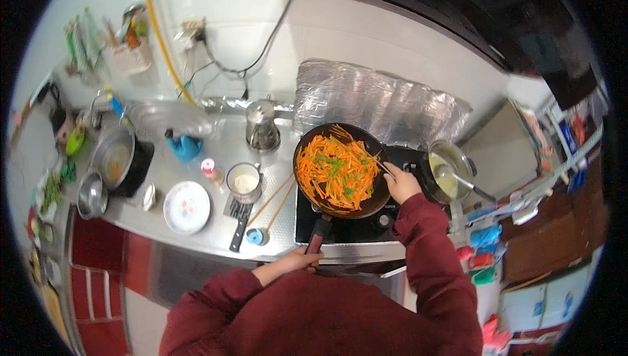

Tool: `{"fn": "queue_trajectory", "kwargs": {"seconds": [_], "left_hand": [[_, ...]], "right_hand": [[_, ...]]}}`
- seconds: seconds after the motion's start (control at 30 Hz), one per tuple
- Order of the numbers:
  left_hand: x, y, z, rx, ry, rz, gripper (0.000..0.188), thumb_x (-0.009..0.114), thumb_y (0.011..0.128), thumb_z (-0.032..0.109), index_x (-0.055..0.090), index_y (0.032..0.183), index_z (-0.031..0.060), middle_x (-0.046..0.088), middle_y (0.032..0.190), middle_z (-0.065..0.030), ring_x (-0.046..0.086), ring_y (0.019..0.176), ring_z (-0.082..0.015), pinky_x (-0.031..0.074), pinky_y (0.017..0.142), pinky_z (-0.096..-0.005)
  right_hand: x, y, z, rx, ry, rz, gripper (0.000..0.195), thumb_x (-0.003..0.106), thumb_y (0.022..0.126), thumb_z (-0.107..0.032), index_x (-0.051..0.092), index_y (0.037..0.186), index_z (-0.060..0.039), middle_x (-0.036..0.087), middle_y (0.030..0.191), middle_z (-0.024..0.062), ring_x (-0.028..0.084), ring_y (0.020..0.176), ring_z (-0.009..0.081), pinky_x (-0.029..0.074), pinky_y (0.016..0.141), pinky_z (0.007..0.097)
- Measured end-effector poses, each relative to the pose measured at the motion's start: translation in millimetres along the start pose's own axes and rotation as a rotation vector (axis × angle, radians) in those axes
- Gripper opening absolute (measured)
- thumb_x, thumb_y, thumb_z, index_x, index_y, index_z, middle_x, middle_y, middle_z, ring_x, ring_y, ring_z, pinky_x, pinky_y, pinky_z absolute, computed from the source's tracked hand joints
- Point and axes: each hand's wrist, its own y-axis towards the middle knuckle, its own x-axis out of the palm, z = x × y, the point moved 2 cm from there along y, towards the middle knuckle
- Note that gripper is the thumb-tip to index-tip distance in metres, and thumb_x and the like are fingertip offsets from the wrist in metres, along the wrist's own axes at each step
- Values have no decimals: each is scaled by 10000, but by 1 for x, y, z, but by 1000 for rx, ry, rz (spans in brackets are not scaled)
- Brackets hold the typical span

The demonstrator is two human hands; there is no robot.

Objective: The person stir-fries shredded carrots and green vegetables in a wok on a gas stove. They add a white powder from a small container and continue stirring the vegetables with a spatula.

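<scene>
My left hand grips the dark red and black handle of a frying pan on the gas stove. Orange carrot shreds mixed with green pieces fill most of the pan. From the right, my right hand reaches over the rim, closed around a thin metal utensil. Its far end is buried among the shreds, so its shape cannot be told. To the right of the pan stands a pot of pale yellow liquid with a ladle resting in it.
Left of the stove are an enamel mug, a slotted turner, chopsticks, a white plate and a glass jar. Foil sheeting stands behind the pan. Farther left lies a metal basin.
</scene>
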Motion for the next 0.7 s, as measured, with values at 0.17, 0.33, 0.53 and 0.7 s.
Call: {"fn": "queue_trajectory", "kwargs": {"seconds": [0.17, 0.33, 0.53, 0.7], "left_hand": [[4, 6, -3, 2, 192, 135, 317, 648, 869, 382, 575, 823, 76, 556, 702, -2, 525, 600, -102, 432, 548, -255], [10, -7, 8, -76, 140, 103, 368, 646, 893, 323, 514, 1111, 57, 527, 812, -3, 508, 645, -91, 433, 568, -246], [21, -21, 23, -6, 115, 128, 307, 644, 881, 323, 555, 1011, 59, 548, 784, -1, 518, 641, -94, 433, 568, -243], [14, -15, 14, 23, 92, 109, 248, 642, 882, 284, 563, 963, 63, 544, 769, 9, 509, 639, -90, 425, 562, -241]], "right_hand": [[21, -33, 12, -230, 224, -208, 494, 593, 889, -183, 468, 1366, -197, 643, 974, 235, 631, 862, 378, 497, 742, 413], [-36, -52, 3, -386, -87, -278, 483, 664, 805, -148, 580, 1269, -255, 567, 725, 129, 575, 660, 332, 467, 610, 403], [-134, -77, -40, -341, -288, -207, 353, 682, 774, -174, 676, 1123, -216, 563, 688, 125, 578, 620, 322, 452, 548, 423], [-158, -101, -61, -155, -314, -365, 332, 663, 795, -214, 667, 1126, -187, 651, 825, 205, 639, 747, 367, 504, 657, 458]]}}
